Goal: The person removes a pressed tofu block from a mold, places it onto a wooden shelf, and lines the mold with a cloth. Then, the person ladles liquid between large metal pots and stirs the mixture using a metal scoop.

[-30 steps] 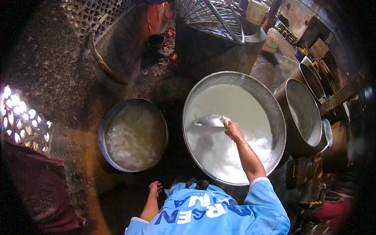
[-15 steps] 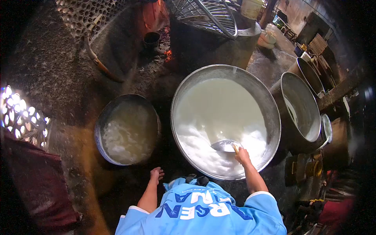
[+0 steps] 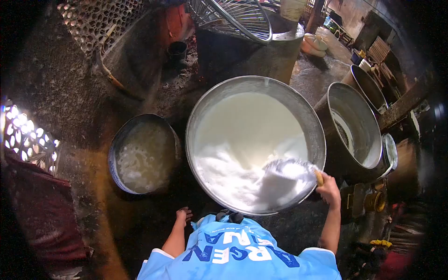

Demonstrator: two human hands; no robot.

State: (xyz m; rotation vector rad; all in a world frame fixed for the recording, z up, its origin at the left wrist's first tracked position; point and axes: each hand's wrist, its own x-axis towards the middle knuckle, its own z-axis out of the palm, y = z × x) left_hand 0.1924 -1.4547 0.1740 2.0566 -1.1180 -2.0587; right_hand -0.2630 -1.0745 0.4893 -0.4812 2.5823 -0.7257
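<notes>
My right hand [image 3: 329, 190] is wrapped round the light-coloured handle of a skimmer [image 3: 291, 170], whose foam-covered head is over the lower right part of a large metal vat [image 3: 318, 135]. The vat holds milky white liquid [image 3: 252, 121], with thick white foam [image 3: 224, 175] along its near side. Beside my blue shirt, my left hand [image 3: 184, 214] hangs empty with its fingers apart, below a smaller round tub [image 3: 112, 161]. Cloudy liquid with patches of foam fills that tub.
Two tall metal drums [image 3: 354, 126] [image 3: 368, 88] stand at the right. A wire basket [image 3: 233, 21] lies on a dark block behind the vat. A dark red cloth [image 3: 39, 205] hangs at the left, and a small dark pot [image 3: 177, 50] sits farther back.
The skimmer in my right hand first came toward me through the liquid, then moved right to the vat's edge, now with foam on it. My left hand stays low. The view has shifted somewhat.
</notes>
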